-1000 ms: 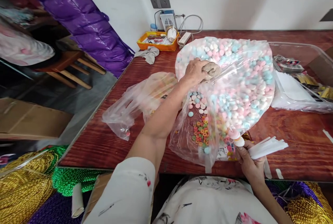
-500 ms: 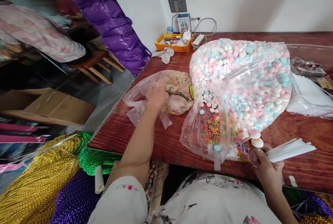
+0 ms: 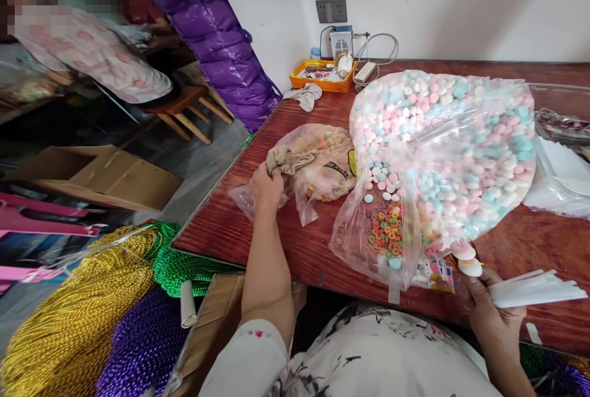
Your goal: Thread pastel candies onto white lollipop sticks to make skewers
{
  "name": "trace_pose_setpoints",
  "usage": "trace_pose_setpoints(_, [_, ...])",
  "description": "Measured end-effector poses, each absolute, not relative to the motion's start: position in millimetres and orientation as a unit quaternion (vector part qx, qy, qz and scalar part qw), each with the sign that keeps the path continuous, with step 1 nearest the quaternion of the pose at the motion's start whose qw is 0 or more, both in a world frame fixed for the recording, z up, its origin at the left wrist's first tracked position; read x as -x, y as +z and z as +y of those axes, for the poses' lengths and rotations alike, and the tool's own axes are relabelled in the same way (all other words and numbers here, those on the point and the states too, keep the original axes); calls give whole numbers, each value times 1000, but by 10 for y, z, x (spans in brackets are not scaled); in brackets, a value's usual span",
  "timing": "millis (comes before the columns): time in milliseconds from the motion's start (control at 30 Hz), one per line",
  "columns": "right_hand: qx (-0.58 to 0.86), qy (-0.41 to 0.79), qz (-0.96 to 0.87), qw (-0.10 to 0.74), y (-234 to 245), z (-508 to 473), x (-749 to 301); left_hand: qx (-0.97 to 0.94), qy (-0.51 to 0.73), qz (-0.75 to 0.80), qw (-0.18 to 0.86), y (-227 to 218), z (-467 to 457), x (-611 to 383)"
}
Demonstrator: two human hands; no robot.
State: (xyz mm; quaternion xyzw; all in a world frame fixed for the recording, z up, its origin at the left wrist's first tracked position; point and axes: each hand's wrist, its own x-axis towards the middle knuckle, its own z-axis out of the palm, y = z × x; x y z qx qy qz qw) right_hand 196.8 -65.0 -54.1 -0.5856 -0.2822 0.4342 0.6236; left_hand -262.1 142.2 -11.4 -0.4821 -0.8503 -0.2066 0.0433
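Observation:
My left hand (image 3: 266,187) is closed on the end of a crumpled beige cloth (image 3: 289,160) that lies on a small clear bag of coloured ring candies (image 3: 318,169). My right hand (image 3: 483,298) is closed on a bundle of white sticks (image 3: 534,289) and pink and white round candies (image 3: 466,259) at the table's near edge. Between the hands lies a big clear bag of pink, blue and white candies (image 3: 452,145), its mouth spilling coloured rings (image 3: 386,234).
The red wooden table (image 3: 520,243) carries an orange tray (image 3: 322,74) and a power strip (image 3: 365,71) at the far end, and white sheets in plastic (image 3: 560,176) at the right. Gold, green and purple cord bundles (image 3: 78,317) lie low left. Another person (image 3: 92,47) sits beyond a purple bag (image 3: 221,34).
My left hand carried the beige cloth from the top of the big candy bag leftward and down onto the small bag. The view swung left. My right hand kept its hold.

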Motion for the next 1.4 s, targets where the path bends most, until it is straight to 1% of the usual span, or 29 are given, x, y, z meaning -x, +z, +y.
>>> trace_pose_setpoints(100, [586,435,-292,619,-564,-638,-1951,449,-119,-886,16,-169,1228,2622])
trace_pose_setpoints(233, [570,460,-337,592,-519,-574,-1829,487,-3,-874,3,-173,1127,2466])
trace_pose_setpoints(333, [558,470,-361,581,-502,-552,-1761,491,26,-871,-11,-110,1158,2464])
trace_pose_setpoints(467, [559,456,-373,584,-529,-586,-1806,488,37,-872,-28,85,1113,2590])
trace_pose_setpoints(567, [572,436,-357,596,-532,-611,-1901,513,0,-858,34,258,965,2527])
trace_pose_setpoints(633, [567,434,-341,611,-510,-604,-1945,551,-68,-828,85,340,844,2314])
trace_pose_setpoints(667, [560,436,-334,620,-493,-591,-1951,584,-110,-799,92,364,782,2151])
trace_pose_setpoints(700, [553,438,-330,627,-472,-576,-1945,630,-148,-758,78,375,722,1959])
trace_pose_setpoints(733, [547,440,-328,633,-450,-558,-1926,689,-179,-701,41,374,667,1748])
trace_pose_setpoints(767, [541,443,-328,635,-426,-542,-1897,750,-192,-633,-23,361,622,1534])
trace_pose_setpoints(833, [530,447,-341,635,-380,-523,-1824,830,-165,-511,-154,310,579,1167])
trace_pose_setpoints(867, [526,448,-352,631,-360,-523,-1791,838,-158,-492,-176,278,583,1042])
trace_pose_setpoints(1000, [531,442,-376,617,-307,-564,-1796,786,-189,-576,-124,151,665,958])
trace_pose_setpoints(1033, [536,438,-370,620,-300,-571,-1836,779,-192,-581,-135,116,668,992])
trace_pose_setpoints(1133, [549,419,-324,647,-277,-566,-1983,796,-179,-535,-222,-6,585,1053])
trace_pose_setpoints(1200, [552,413,-293,663,-251,-551,-2050,799,-184,-517,-246,-85,464,1039])
trace_pose_setpoints(1300, [554,416,-257,674,-185,-553,-2055,774,-231,-543,-232,-148,266,1034])
trace_pose_setpoints(1400, [587,405,-249,655,-132,-581,-2016,731,-265,-600,-188,-133,125,1214])
